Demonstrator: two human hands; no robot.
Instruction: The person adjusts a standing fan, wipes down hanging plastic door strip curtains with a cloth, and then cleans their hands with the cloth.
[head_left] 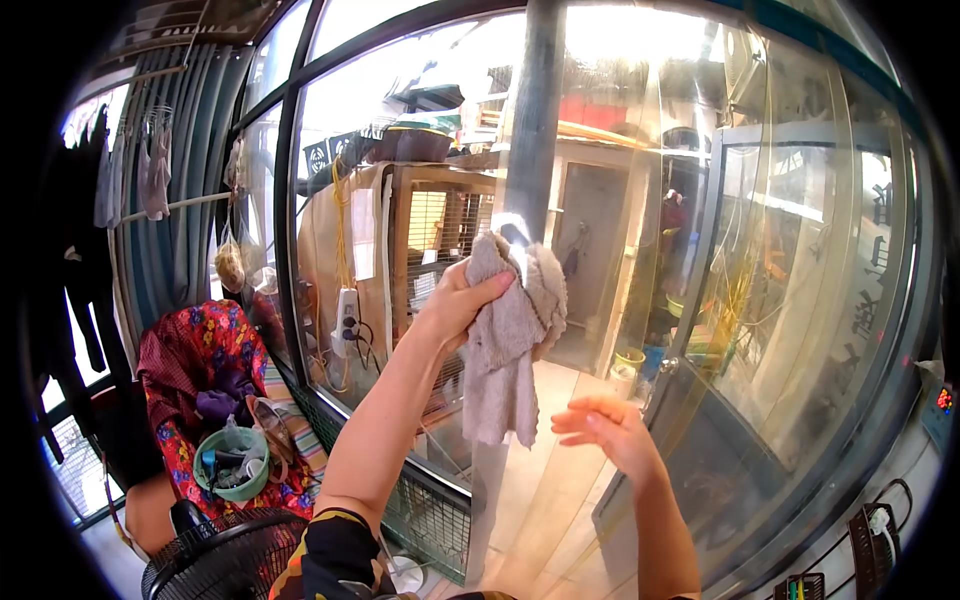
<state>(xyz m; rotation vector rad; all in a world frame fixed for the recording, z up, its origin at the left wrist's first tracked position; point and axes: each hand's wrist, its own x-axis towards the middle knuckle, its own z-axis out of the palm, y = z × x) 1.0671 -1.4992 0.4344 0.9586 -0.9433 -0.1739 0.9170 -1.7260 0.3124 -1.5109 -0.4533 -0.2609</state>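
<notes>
My left hand [462, 302] is raised in front of a grey upright post [536, 130], with its thumb and fingers closed on a grey cloth [505, 340]. The cloth is bunched at the top, and one end hangs down below the hand. Just above it is a bright, shiny spot whose nature I cannot make out. Lower and to the right, my right hand [608, 432] is apart from the cloth, with bent fingers and nothing in them. Behind both hands hang clear plastic curtain strips [640, 250].
A flower-patterned chair cover [205, 345] and a green basket [232, 465] holding small items are at left. A black fan [225, 560] stands below them. Beyond the window are a power strip [346, 320] and a wooden cabinet [440, 220]. A grey-framed door [700, 420] stands right.
</notes>
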